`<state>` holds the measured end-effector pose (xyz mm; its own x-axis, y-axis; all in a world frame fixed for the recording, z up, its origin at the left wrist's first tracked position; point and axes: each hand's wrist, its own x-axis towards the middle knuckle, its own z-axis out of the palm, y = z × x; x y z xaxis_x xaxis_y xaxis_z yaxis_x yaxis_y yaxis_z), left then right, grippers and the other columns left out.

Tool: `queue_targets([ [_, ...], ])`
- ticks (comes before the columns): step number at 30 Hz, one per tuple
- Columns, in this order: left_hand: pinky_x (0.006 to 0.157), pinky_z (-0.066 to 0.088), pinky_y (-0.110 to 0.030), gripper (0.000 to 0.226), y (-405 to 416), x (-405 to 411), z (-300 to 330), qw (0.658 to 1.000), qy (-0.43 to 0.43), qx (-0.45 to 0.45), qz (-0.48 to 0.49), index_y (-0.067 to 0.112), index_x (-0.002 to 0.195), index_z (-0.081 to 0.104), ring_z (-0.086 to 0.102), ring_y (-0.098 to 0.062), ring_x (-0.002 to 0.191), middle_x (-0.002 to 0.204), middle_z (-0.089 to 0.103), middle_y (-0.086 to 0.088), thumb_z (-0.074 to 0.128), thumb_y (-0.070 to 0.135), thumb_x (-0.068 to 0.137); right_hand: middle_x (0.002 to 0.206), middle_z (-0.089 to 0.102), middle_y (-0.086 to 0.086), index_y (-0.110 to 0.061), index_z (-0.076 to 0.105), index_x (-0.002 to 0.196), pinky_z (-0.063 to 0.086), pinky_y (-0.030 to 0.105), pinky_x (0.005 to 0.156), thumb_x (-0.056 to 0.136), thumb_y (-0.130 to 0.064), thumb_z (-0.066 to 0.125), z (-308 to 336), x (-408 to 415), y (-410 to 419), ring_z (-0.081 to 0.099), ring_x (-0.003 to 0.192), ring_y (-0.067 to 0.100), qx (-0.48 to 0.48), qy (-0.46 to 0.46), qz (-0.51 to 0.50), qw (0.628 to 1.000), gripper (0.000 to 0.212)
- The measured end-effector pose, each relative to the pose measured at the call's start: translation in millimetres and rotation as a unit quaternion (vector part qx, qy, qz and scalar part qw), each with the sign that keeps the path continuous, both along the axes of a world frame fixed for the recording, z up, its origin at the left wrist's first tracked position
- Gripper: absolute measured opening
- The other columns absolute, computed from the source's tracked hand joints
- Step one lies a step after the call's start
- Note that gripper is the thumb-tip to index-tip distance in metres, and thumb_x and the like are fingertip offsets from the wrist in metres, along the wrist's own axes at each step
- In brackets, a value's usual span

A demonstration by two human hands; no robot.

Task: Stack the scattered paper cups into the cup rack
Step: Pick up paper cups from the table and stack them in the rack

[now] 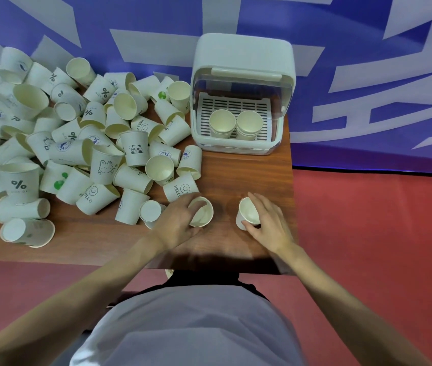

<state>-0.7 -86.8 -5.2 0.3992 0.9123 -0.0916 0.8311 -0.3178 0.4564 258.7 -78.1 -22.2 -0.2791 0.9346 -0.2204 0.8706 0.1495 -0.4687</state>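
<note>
Cups are gripped by both hands, left [176, 224] and right [269, 223], on a wooden table [241, 175]; red floor [368, 233] is seen lower right.

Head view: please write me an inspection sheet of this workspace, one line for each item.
Surface: brown wooden table, bare wood near the front edge.
Job's things: white cup rack, lid up, two cup stacks side by side on its slatted tray.
Clutter: big pile of paper cups on the left of the table, most lying on their sides.
Hands: left hand grips a tilted cup; right hand grips another cup.
Cables: nothing seen.
Surroundings: red floor, blue and white banner behind the table.
</note>
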Motion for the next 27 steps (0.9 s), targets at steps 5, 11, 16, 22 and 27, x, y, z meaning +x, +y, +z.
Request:
queue_targets([
  [5,0.101,0.034,-0.028,0.067,27,1,22,0.996,-0.08,0.032,0.023,0.011,0.13,0.049,0.045,-0.026,0.124,0.137,0.046,-0.01,0.079,0.023,0.071,0.148,0.035,0.005,-0.021,0.028,0.149,0.028,0.042,0.112,0.089,-0.035,0.061,15,3,25,0.035,0.135,0.023,0.043,0.01,0.013,0.999,0.07],
  [11,0.106,0.029,-0.027,0.067,94,8,59,0.986,-0.113,0.107,0.054,0.011,0.133,0.046,0.039,-0.022,0.129,0.141,0.044,-0.009,0.076,0.027,0.075,0.142,0.037,0.012,-0.018,0.036,0.145,0.033,0.046,0.111,0.091,-0.028,0.061,52,4,87,0.036,0.131,0.028,0.135,0.064,-0.022,0.989,0.06],
  [16,0.107,0.028,-0.027,0.065,153,18,83,0.978,-0.123,0.152,0.067,0.012,0.133,0.046,0.039,-0.021,0.132,0.143,0.043,-0.007,0.073,0.035,0.078,0.146,0.029,0.013,-0.023,0.035,0.145,0.034,0.048,0.11,0.095,-0.03,0.054,70,-2,144,0.03,0.136,0.03,0.205,0.089,-0.065,0.972,0.054],
  [22,0.11,0.026,-0.028,0.065,199,24,81,0.981,-0.112,0.145,0.069,0.015,0.134,0.046,0.036,-0.019,0.134,0.145,0.042,-0.004,0.074,0.033,0.078,0.148,0.024,0.012,-0.029,0.033,0.145,0.037,0.048,0.11,0.097,-0.03,0.05,67,-14,186,0.026,0.138,0.029,0.222,0.094,-0.082,0.967,0.051],
  [27,0.107,0.028,-0.027,0.066,212,26,65,0.987,-0.085,0.125,0.048,0.013,0.133,0.046,0.039,-0.021,0.131,0.143,0.045,-0.005,0.075,0.031,0.077,0.143,0.031,0.017,-0.022,0.038,0.143,0.03,0.042,0.11,0.097,-0.024,0.052,53,-20,196,0.031,0.133,0.032,0.237,0.076,-0.062,0.967,0.048],
])
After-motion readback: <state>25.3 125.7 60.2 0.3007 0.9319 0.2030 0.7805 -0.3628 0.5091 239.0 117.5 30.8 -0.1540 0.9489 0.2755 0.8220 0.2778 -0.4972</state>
